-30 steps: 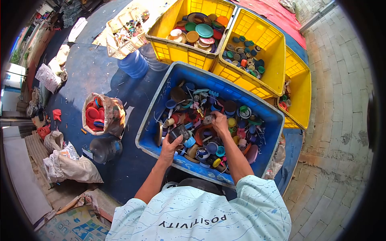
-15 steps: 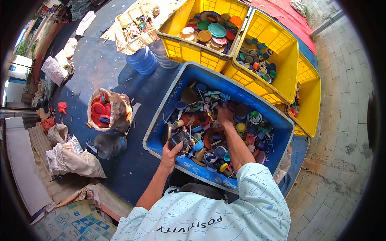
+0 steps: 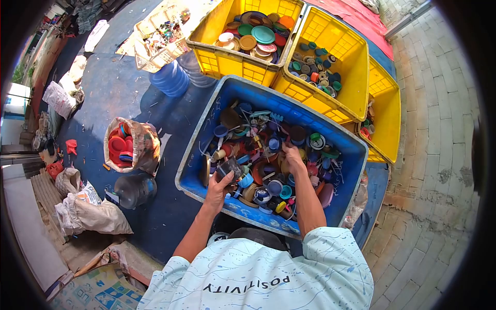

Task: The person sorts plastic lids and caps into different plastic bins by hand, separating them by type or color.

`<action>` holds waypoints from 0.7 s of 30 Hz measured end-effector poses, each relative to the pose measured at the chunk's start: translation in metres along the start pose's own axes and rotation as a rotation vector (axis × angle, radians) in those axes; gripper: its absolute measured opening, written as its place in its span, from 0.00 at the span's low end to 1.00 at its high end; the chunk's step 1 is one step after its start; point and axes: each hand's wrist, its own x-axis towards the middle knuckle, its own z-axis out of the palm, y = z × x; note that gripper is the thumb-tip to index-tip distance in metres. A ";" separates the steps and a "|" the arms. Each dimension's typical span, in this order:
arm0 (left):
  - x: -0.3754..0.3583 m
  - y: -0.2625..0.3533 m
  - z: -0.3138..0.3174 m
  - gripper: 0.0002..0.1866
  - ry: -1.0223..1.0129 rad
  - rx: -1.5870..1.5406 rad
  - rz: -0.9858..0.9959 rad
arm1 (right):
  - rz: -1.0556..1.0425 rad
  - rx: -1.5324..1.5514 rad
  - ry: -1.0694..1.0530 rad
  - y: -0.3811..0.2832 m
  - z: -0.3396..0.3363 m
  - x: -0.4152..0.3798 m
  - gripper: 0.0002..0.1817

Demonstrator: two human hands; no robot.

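A large blue crate [image 3: 325, 118] in front of me holds a jumble of plastic caps, lids and small parts. Inside its near left part, my left hand [image 3: 220, 189] is closed around a dark, shiny plastic piece [image 3: 230, 168] whose kind I cannot tell. My right hand [image 3: 293, 159] reaches over the middle of the pile, fingers pinched at the edge of a blue bottle cap [image 3: 274, 144]. Beneath the hands lie a light-blue cap [image 3: 246, 180], a white-and-blue round cap [image 3: 262, 195] and a brown lid [image 3: 230, 118].
Yellow crates [image 3: 330, 106] with sorted lids and caps stand behind the blue crate. To the left are a sack [image 3: 147, 147] of red lids, a clear water jug [image 3: 135, 190] and a pale basket [image 3: 155, 58]. A brick pavement [image 3: 429, 170] runs along the right.
My right hand has lifted from deep in the pile, and a blue cap now shows at its fingertips. My left hand keeps the dark piece. The view has shifted slightly.
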 end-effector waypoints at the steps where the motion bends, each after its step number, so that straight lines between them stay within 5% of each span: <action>1: 0.000 0.001 0.004 0.22 -0.002 0.003 -0.006 | 0.130 0.193 -0.042 -0.011 0.002 -0.020 0.09; 6: 0.005 -0.009 0.009 0.23 -0.063 0.042 -0.053 | 0.110 0.444 -0.192 -0.006 -0.005 -0.068 0.10; 13: 0.015 -0.025 0.038 0.24 -0.209 0.083 -0.128 | -0.058 0.694 -0.123 -0.020 -0.002 -0.152 0.20; 21: 0.032 -0.060 0.083 0.19 -0.493 0.094 -0.382 | -0.264 0.929 0.042 -0.002 -0.044 -0.263 0.19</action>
